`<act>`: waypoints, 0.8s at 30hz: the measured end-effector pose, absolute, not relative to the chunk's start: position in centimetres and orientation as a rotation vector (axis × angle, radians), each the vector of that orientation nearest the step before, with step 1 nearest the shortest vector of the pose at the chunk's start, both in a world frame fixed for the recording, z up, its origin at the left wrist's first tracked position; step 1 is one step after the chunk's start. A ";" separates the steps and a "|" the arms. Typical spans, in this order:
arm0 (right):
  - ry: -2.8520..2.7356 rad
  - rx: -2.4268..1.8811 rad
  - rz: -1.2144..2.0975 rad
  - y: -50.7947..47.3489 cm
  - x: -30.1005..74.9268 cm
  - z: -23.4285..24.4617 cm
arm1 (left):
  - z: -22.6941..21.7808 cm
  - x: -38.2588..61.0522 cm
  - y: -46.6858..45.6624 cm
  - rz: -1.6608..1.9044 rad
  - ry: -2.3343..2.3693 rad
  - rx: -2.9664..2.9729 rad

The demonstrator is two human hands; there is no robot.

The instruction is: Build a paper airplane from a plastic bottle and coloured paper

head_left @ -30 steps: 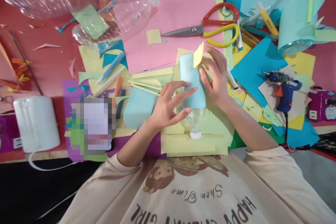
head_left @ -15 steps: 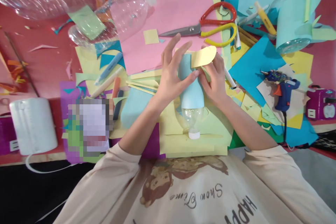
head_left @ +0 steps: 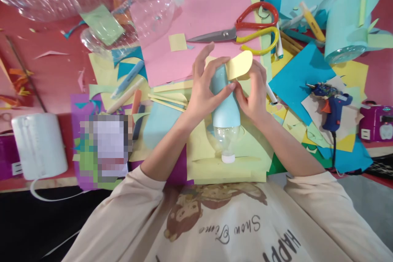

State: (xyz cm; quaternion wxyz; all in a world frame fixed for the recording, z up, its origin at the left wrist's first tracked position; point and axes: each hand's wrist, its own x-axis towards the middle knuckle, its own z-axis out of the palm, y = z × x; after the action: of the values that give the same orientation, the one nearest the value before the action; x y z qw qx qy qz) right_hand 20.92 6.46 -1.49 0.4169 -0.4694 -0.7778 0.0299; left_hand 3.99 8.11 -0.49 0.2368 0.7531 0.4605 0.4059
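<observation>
A clear plastic bottle [head_left: 226, 112] wrapped in light blue paper lies with its white cap [head_left: 228, 158] toward me. My left hand [head_left: 206, 88] is closed around the wrapped part from the left, thumb on top, index finger bent over the far end. A pale yellow rounded paper piece [head_left: 240, 64] sticks out from the bottle's far end. My right hand [head_left: 256, 96] pinches this piece at its right side, its thumb close to the bottle. The right fingertips are partly hidden behind the yellow paper.
Beyond my hands, scissors [head_left: 227, 35] with red and yellow handles lie on pink paper [head_left: 196, 12]. A blue glue gun [head_left: 334, 112] rests at the right. Clear bottles [head_left: 153, 12] lie at the back left; a paper-covered bottle [head_left: 346, 20] stands back right. Markers [head_left: 128, 78] and paper scraps surround these.
The yellow paper piece has tilted up slightly at its right end. My left index finger has bent further over the bottle's far end. The bottle has barely shifted.
</observation>
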 end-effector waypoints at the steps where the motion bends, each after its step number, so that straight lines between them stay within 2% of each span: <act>1: -1.929 -1.139 0.068 6.5 20.9 -1.5 | -0.5 4.0 8.1 1.121 1.267 2.062; 10: -2.054 -1.165 -0.028 6.6 21.0 -1.1 | -0.6 3.8 8.2 1.184 1.237 2.060; 24: -1.983 -1.059 0.067 6.5 21.1 -0.9 | -0.2 3.7 7.9 1.062 1.330 2.045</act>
State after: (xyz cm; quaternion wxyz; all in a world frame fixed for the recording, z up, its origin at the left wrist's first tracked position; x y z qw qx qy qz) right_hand 21.08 6.45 -0.91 0.4315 -0.4246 -0.7955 0.0269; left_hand 3.72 7.87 -0.25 0.2379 0.7465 0.4855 0.3878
